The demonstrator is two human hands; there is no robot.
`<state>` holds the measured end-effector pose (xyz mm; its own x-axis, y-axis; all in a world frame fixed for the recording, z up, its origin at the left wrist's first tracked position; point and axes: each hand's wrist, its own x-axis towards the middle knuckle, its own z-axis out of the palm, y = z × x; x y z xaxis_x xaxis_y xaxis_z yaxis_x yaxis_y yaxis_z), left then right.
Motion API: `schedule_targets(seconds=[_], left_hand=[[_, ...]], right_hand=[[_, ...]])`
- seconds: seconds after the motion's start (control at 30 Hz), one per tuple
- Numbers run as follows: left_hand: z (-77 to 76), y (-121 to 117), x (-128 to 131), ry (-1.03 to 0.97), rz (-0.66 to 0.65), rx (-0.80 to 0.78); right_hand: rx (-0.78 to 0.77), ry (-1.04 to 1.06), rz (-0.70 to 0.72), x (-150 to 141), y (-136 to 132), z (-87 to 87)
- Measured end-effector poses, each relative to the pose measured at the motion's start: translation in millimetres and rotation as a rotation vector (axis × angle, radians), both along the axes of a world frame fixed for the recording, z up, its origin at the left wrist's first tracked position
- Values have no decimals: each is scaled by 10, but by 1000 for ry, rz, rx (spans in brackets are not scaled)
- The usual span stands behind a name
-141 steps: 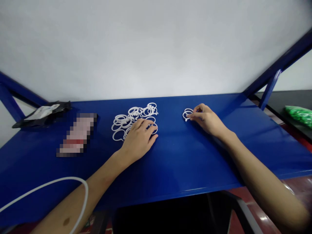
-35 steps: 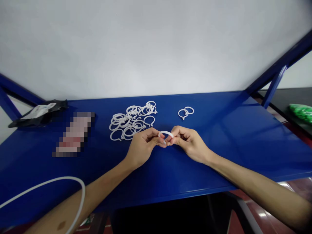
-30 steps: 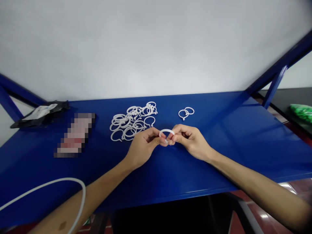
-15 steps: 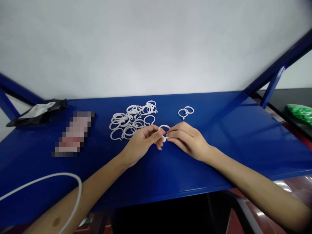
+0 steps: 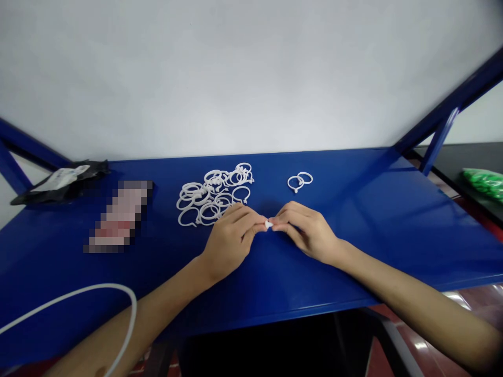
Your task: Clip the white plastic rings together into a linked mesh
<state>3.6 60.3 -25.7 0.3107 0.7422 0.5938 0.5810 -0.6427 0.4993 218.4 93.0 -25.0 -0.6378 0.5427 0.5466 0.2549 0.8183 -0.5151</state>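
My left hand and my right hand meet fingertip to fingertip over the blue table. Together they pinch one white plastic ring. Only a small white bit of it shows between the fingertips; the fingers hide the remainder. A heap of several loose white rings lies just behind my left hand. Two more white rings lie side by side behind my right hand.
A pixelated object lies on the table's left part, and a black bag with a white label sits at the far left corner. A white cable loops over my left forearm. Green items lie on a dark surface at right.
The ring stood up as an arc between my fingers a second ago. Both hands have since closed over it and lowered slightly, leaving only a small piece showing.
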Motion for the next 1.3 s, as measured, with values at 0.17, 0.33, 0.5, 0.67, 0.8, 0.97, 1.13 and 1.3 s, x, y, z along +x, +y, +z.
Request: schedule_targets(seconds=[0.17,0.33,0.5,0.67,0.8,0.97,1.13,1.3], left_hand=[[-46,-21,13,140,-20,174],[-22,82,-77,311,12,122],[-61,254,-251,422,197,71],[-133,332,-335,541,293,59],[-176,339,-344,609,316,43],[-211,346,-345,624,323,42],[-216,350,-340,610,311,54],[-195,349,-332,629,313,42]], right_hand=[[38,-66,41,14,12,14],[-9,-118,18,147,207,65],[1,-242,-193,455,430,82],[-10,-361,-254,594,516,43],[0,-405,-299,593,539,34],[11,-400,-301,615,599,-3],[-19,-411,-311,631,628,-48],[-21,-405,-324,643,607,-40]])
